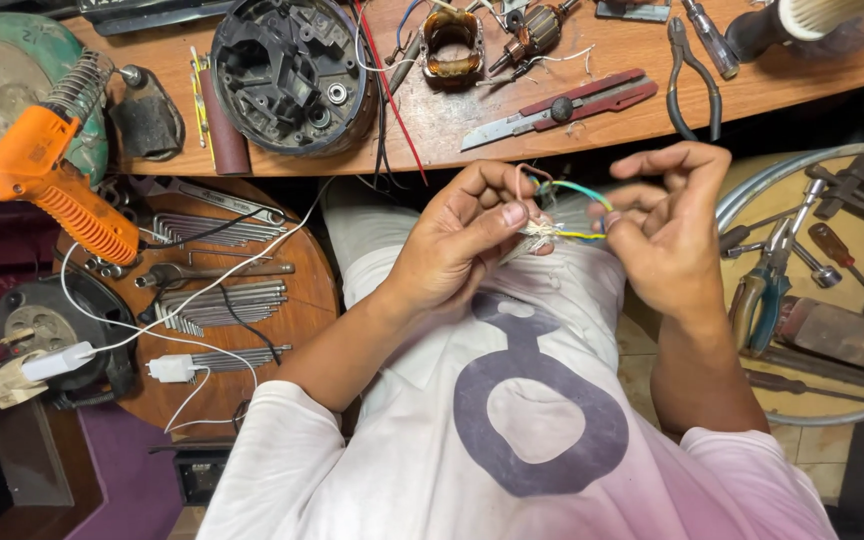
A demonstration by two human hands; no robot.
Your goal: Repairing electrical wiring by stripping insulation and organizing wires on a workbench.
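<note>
My left hand (457, 240) pinches a small bundle of coloured wires (562, 215) at its frayed pale end, thumb pressed against the strands. My right hand (667, 225) grips the other end of the same green, yellow and blue wires, fingers curled. Both hands hover over my lap just below the edge of the wooden workbench (442, 125).
On the bench lie a black motor housing (292, 70), a copper-wound stator (452, 45), an armature (537, 30), a utility knife (557, 108) and pliers (692, 75). An orange soldering gun (57, 180) sits left, above a round board of hex keys (217, 300). A tray of hand tools (822, 280) lies right.
</note>
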